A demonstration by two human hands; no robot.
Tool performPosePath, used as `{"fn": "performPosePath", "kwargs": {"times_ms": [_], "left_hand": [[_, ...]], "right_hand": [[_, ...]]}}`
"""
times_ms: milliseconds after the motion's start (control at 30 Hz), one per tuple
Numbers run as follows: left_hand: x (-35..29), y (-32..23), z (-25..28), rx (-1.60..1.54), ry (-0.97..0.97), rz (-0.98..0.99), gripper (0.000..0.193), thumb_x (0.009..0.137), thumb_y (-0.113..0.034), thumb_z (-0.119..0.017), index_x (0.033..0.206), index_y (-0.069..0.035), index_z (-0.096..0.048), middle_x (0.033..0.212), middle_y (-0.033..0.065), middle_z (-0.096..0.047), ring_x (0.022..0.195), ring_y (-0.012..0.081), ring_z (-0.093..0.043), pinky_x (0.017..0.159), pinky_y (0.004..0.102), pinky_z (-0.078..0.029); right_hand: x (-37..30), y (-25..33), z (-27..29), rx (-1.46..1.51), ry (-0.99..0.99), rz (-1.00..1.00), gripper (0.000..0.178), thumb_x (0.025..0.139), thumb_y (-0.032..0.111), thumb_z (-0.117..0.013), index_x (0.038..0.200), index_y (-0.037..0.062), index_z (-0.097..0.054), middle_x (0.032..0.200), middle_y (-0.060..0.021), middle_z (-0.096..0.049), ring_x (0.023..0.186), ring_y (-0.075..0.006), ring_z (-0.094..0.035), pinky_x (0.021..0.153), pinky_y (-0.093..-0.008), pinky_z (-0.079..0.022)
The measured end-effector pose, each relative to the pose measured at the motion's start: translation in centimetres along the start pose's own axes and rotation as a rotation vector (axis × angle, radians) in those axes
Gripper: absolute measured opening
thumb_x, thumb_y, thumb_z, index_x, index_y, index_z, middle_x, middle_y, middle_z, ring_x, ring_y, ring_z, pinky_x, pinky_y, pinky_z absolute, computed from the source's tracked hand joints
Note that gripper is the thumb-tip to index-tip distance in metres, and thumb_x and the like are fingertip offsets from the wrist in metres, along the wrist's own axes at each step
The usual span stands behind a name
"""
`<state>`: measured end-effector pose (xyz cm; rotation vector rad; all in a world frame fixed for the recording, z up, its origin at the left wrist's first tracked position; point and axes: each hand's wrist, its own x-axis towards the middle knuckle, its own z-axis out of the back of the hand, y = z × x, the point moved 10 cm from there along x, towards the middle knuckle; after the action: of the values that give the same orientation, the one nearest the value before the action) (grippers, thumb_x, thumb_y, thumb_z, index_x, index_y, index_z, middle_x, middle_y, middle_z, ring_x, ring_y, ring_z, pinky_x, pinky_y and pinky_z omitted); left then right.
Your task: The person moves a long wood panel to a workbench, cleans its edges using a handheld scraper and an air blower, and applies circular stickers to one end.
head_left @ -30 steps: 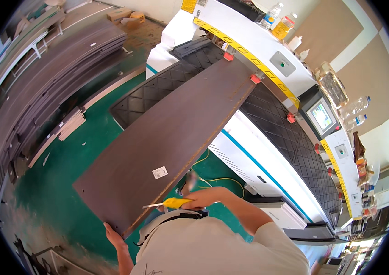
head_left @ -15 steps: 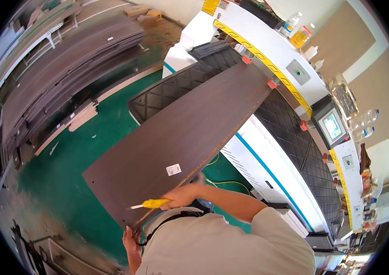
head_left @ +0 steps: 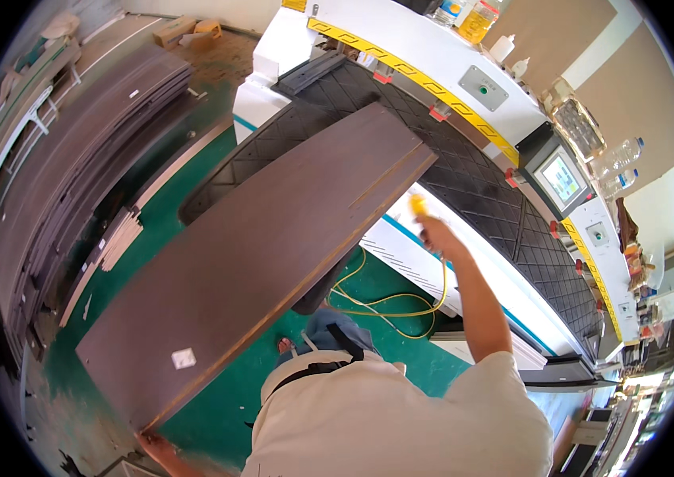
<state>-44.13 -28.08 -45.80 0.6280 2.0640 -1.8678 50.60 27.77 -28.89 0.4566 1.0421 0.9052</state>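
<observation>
Now the right grip [head_left: 436, 234] is closed round a yellow tool [head_left: 418, 204], held out past the right edge of the dark board [head_left: 265, 246] toward the white machine [head_left: 416, 36], whereas half a second ago it was over the board's near end, close beside the other hand. The left grip [head_left: 156, 450] is at the near-left corner, fingertips touching the board; how far those fingers close I cannot tell, since the hand sits low and half lost against the corner. The board itself has shifted nearer and to the left: its far end, which reached in at the red feet [head_left: 439, 113] before, now lies short of them on the black padded bed [head_left: 480, 191] — so, as I judge it, the board has come free of the machine and the left hand steadies or draws it while the tool is kept out of the way. From below the right hand a yellow hose [head_left: 443, 278] drops to loops on the green floor [head_left: 448, 362]. The tool's tip is blurred against the white, its outline hard to make out; a dark support [head_left: 325, 288] under the board is mostly covered — and a bottle [head_left: 478, 22] on the machine is cut off at the top.
</observation>
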Motion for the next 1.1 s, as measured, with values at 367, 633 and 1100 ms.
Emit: {"fn": "performPosePath", "kwargs": {"times_ms": [367,633,1100], "left_hand": [[-0.9,7.4,-11.3,0.016,0.046,0.237,0.080,0.100,-0.065,-0.055,0.156,-0.010,-0.045,0.154,0.0105,-0.050,0.141,0.0309,-0.046,0.118,0.0461,-0.036],[-15.1,16.1,-23.0,-0.043,0.012,0.283,0.085,0.098,-0.072,-0.053,0.162,-0.019,-0.034,0.164,0.0048,-0.039,0.146,0.0287,-0.041,0.119,0.0424,-0.038],[-26.8,21.3,-30.8,-0.059,-0.297,0.412,0.101,0.086,-0.076,-0.068,0.148,0.001,-0.050,0.147,0.0149,-0.059,0.129,0.0326,-0.060,0.107,0.0514,-0.049]], "right_hand": [[11.1,1.8,8.5,0.099,-0.160,-0.075,0.046,0.109,0.051,-0.047,0.117,0.0069,-0.058,0.069,0.0027,-0.050,0.053,-0.0085,-0.045,0.048,-0.0272,-0.037],[20.1,8.8,7.6,0.232,0.011,-0.035,0.041,0.106,0.049,-0.055,0.112,0.0083,-0.059,0.070,0.0009,-0.053,0.052,-0.0096,-0.050,0.048,-0.0276,-0.038],[43.8,10.2,8.5,-0.153,-0.127,0.233,0.053,0.092,0.015,-0.062,0.142,0.0000,-0.058,0.128,-0.0094,-0.065,0.114,-0.0249,-0.062,0.103,-0.0417,-0.048]]}}
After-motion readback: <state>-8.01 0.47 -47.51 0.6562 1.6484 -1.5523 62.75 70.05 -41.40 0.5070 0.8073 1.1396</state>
